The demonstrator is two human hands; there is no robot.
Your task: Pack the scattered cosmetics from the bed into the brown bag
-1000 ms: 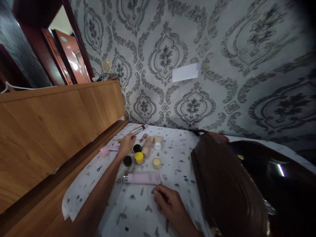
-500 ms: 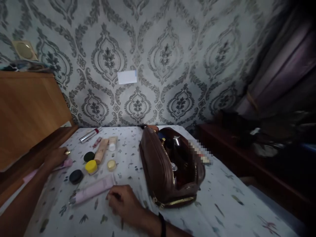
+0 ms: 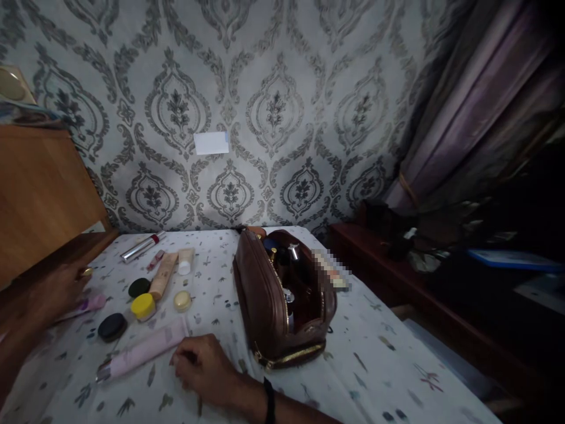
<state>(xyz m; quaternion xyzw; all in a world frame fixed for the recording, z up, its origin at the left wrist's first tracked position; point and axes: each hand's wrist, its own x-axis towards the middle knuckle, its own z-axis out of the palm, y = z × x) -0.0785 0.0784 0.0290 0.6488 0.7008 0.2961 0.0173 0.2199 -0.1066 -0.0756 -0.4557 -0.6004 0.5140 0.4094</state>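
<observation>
My left hand (image 3: 59,291) is smeared by motion at the far left, above a pink tube (image 3: 93,303) that it partly hides; its finger pose is unclear. On the table, my right hand (image 3: 205,365) rests with curled fingers and nothing visible in them. Just beyond its fingertips lies a large pale pink squeeze tube (image 3: 148,350) with a silver cap. A brown leather makeup bag (image 3: 269,294) stands unzipped to the right, several items inside. Left of it are a yellow-lidded jar (image 3: 143,306), a black round container (image 3: 112,326) and a small cream-coloured pot (image 3: 182,300).
Farther back lie a dark green lid (image 3: 139,287), a beige tube (image 3: 163,277), a white-capped tube (image 3: 186,261) and a silver-and-red cylinder (image 3: 141,247). A wooden cabinet (image 3: 39,194) borders the left. A blurred-out item (image 3: 332,271) sits right of the bag.
The view has turned right, so the table items appear farther left. My left hand has shifted slightly left and up from the pink tube. My right hand stays beside the large tube.
</observation>
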